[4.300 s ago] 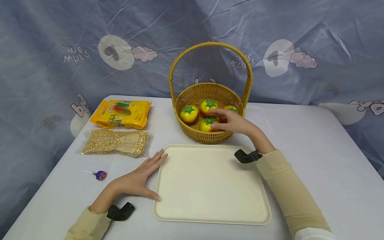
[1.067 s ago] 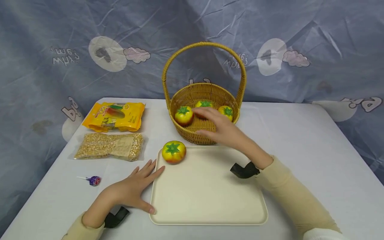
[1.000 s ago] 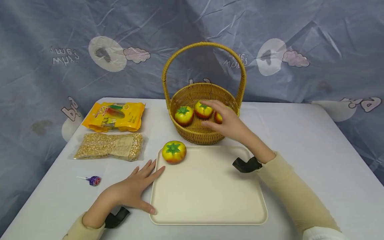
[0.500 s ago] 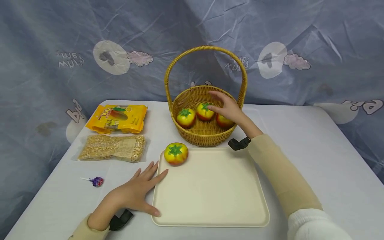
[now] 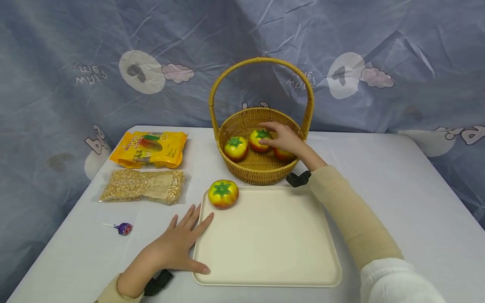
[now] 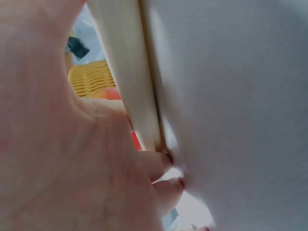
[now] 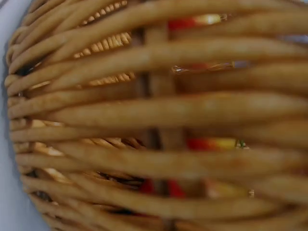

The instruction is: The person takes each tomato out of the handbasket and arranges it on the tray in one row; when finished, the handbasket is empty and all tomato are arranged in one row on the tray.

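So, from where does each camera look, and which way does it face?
Head: on the person's head, facing forward and down at the tray and basket; left hand, right hand and sleeved forearms show.
Left wrist: on that wrist, facing past the palm to the tray's edge; palm and fingers show.
Right wrist: on that wrist, facing the basket's outer wall up close; no hand discernible.
Shared: head and right wrist both show the basket.

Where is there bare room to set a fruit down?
Most of the tray, right of the lone fruit and the left hand; also the table right of the right sleeve. Crowded: the basket, with three fruits and the right hand.
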Motion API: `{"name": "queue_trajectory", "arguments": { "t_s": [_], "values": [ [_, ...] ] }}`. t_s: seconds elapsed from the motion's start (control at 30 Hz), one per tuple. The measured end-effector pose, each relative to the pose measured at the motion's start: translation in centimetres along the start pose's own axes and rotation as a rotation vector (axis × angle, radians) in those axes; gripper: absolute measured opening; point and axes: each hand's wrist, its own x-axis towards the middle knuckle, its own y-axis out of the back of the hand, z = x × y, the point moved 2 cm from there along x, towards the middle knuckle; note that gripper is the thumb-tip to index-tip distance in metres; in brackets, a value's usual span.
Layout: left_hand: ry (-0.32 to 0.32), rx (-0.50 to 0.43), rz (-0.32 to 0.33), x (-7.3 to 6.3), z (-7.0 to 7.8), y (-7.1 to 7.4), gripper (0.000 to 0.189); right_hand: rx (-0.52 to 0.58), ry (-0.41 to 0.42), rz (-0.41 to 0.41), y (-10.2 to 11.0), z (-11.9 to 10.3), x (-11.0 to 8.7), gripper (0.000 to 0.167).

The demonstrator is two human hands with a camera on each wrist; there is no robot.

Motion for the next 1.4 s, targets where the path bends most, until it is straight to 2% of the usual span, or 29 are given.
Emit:
{"name": "queue_trajectory", "arguments": {
  "t_s": [0.37, 0.67, 0.83, 1.1, 1.27, 1.4],
  "values": [
    [0.019, 0.002, -0.009, 0.1, 0.1, 0.1, 0.12, -0.099, -0.014, -0.053, -0.9, 0.4, 0.7, 0.061],
    [0.005, 0.021, -0.002, 0.3, -0.1, 0.3, 0.12, -0.167, -0.055, -0.076, -0.5, 0.3, 1.6, 0.062],
    [0.009, 0.017, -0.006, 0.2, -0.1, 0.2, 0.12, -0.136, -0.065, -0.068, -0.6, 0.5, 1.7, 0.061],
    [0.03, 0.016, -0.006, 0.1, -0.2, -0.3, 0.121, -0.015, -0.072, -0.038, -0.1, 0.4, 1.3, 0.06],
    [0.034, 0.018, -0.005, 0.2, -0.3, -0.3, 0.121, 0.042, -0.025, 0.011, 1.1, -1.0, 0.2, 0.059],
    [0.033, 0.019, -0.003, 0.2, -0.3, -0.3, 0.122, 0.101, 0.02, 0.061, 1.6, -3.0, -1.7, 0.059]
  ]
}}
